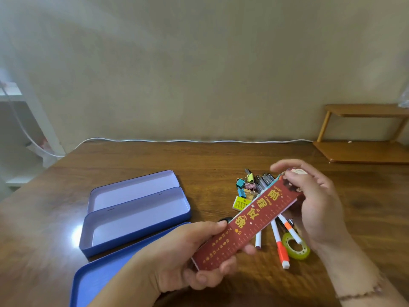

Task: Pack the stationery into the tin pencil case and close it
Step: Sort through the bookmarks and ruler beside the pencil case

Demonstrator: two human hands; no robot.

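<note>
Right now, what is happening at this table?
A person holds a long red ruler with both hands above the wooden table: the left hand grips its near end and the right hand its far end. The blue tin pencil case stands open and looks empty, and a blue lid lies nearer the person. Pens, binder clips and a tape roll lie on the table, not yet packed.

Dim warm light, glare on the table [76,234], soft blurred edges
</note>
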